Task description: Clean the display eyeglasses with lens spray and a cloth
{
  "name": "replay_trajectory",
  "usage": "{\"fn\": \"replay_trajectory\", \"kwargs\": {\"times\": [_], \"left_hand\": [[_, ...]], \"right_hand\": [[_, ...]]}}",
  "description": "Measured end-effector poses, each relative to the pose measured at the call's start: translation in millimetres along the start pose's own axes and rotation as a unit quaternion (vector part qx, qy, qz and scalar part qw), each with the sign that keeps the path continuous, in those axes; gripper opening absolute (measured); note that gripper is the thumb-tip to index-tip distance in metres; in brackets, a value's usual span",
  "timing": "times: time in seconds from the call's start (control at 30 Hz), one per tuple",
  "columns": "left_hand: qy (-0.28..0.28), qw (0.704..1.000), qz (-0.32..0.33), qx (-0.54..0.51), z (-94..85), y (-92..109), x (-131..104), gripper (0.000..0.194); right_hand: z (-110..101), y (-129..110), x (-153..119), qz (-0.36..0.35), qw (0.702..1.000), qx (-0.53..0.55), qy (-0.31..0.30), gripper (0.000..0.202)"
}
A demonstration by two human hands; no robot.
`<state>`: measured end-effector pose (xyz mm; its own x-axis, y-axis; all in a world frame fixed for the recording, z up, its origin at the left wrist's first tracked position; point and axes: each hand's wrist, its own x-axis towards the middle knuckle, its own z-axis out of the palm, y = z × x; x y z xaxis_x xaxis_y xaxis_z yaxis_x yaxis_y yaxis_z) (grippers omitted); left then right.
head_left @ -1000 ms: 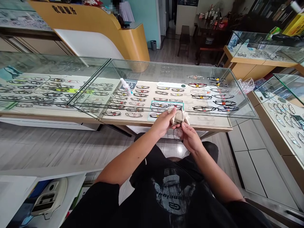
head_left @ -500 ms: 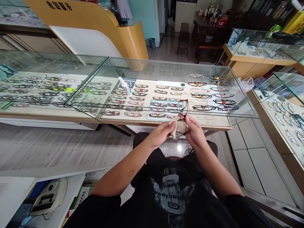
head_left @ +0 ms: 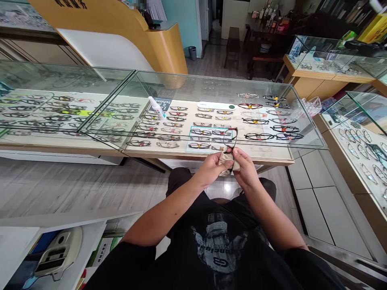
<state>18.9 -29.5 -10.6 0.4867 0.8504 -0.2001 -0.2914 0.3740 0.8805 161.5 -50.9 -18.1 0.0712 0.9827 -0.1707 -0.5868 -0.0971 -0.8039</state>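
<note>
Both hands meet just over the front edge of the glass display case [head_left: 151,154]. Between them is a pair of eyeglasses [head_left: 236,136] with a thin dark frame, one rim standing up above the fingers. A beige cloth [head_left: 226,173] is wrapped over the lower lens. My left hand [head_left: 212,168] is closed, its thumb pressing the cloth against that lens. With closed fingers, my right hand [head_left: 245,167] grips the frame near its middle, beside the cloth. The fingertips behind the glasses are partly hidden.
Several rows of eyeglasses [head_left: 199,132] lie inside the case. A white tube [head_left: 156,107] rests on the glass at left. More display cases [head_left: 356,177] stand at right. Behind the case is a curved yellow counter [head_left: 169,52]; a white open drawer [head_left: 90,245] is at lower left.
My left thumb and the cloth have moved right across the lower lens, covering it where it showed before. The glasses remain in my hands, and the view has shifted slightly.
</note>
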Motion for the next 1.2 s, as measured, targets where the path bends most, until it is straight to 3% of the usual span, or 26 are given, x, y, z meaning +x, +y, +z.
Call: {"fn": "replay_trajectory", "kwargs": {"times": [0.13,0.47,0.77,1.0,1.2], "left_hand": [[-0.053,0.999,-0.005,-0.006,-3.5,3.4,-1.2,0.059],[0.064,0.998,0.021,0.0,3.2,-4.2,4.2,0.06],[0.02,0.995,-0.006,-0.101,13.0,-2.4,-1.0,0.051],[0.034,0.993,0.001,-0.111,14.2,0.3,-2.9,0.058],[0.065,0.996,0.021,-0.062,6.5,-2.7,0.9,0.055]], "right_hand": [[-0.1,-5.0,3.5,0.011,1.0,0.002,-0.009,0.038],[3.4,9.9,1.5,0.001,1.0,-0.008,-0.004,0.038],[-1.1,-0.2,0.8,-0.051,0.997,0.035,0.042,0.027],[4.2,-5.2,-4.4,-0.063,0.996,0.023,0.055,0.028],[7.4,6.3,-2.9,-0.027,1.0,0.016,0.003,0.032]]}}
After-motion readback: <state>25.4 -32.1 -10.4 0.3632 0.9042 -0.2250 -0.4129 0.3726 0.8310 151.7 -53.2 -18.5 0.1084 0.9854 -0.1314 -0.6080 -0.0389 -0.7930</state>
